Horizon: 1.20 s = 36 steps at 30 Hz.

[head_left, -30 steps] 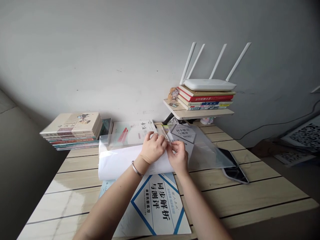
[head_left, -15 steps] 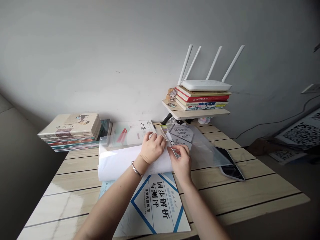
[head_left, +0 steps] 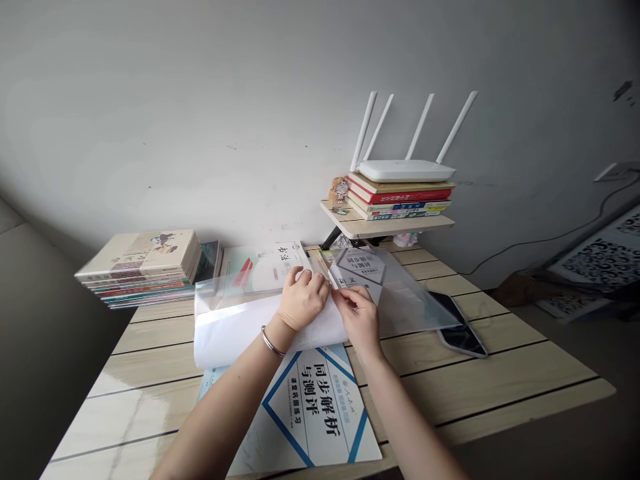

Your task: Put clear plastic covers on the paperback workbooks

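While the right hand [head_left: 356,319] seems to pinch the clear sheet [head_left: 415,308] near its middle, the left hand [head_left: 304,298] bends its fingers beside that spot, their grip hidden. Pressing the white page [head_left: 233,330] flat with the left and drawing gently with the right should avoid creases. The sheet spreads over the desk [head_left: 505,353], its long axis running left to right, its right corner pointing over the phone [head_left: 464,340].
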Each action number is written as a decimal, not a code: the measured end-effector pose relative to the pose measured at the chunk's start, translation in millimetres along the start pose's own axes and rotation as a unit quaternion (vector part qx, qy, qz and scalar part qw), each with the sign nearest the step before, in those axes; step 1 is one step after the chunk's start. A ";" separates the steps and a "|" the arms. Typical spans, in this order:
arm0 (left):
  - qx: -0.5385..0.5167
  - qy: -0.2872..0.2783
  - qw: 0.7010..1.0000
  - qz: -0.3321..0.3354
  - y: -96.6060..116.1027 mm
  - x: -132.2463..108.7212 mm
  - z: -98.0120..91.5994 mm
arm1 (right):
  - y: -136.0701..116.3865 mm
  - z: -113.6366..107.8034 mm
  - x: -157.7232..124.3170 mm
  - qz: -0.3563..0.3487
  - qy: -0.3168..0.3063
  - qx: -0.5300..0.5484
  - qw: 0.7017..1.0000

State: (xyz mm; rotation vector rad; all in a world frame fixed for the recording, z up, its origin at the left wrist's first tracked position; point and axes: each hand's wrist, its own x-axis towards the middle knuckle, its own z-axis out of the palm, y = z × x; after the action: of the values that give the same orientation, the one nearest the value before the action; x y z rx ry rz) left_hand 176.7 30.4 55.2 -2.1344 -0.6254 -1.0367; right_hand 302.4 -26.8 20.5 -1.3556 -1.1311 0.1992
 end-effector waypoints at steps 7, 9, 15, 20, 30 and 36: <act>-0.010 0.003 1.000 0.017 1.3 -3.0 -8.5 | 1.3 3.0 2.9 0.020 0.008 0.022 1.000; -0.016 -0.005 1.000 0.020 1.3 -4.7 -11.2 | 1.8 4.2 1.8 0.062 -0.013 0.055 0.997; -0.018 -0.022 0.999 0.033 3.9 -8.0 -19.7 | 5.6 8.5 -6.9 0.131 -0.024 0.137 0.982; -0.067 -0.047 0.989 -0.121 3.1 -27.8 -58.9 | 11.3 8.6 -9.1 0.145 -0.002 0.162 0.976; -0.146 0.018 0.754 -0.640 -54.5 -138.7 -128.9 | 22.7 15.0 -3.4 0.160 0.047 0.187 0.968; -0.322 0.016 0.630 -0.706 -56.8 -142.3 -123.3 | 19.7 14.9 -2.2 0.189 0.061 0.230 0.953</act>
State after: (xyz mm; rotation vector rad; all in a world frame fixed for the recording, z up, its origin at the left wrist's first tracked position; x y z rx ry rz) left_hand -2.1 -41.6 16.3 -1.8108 -2.4065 -2.3355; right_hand 299.9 -12.9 0.1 -1.1306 -0.6560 0.6111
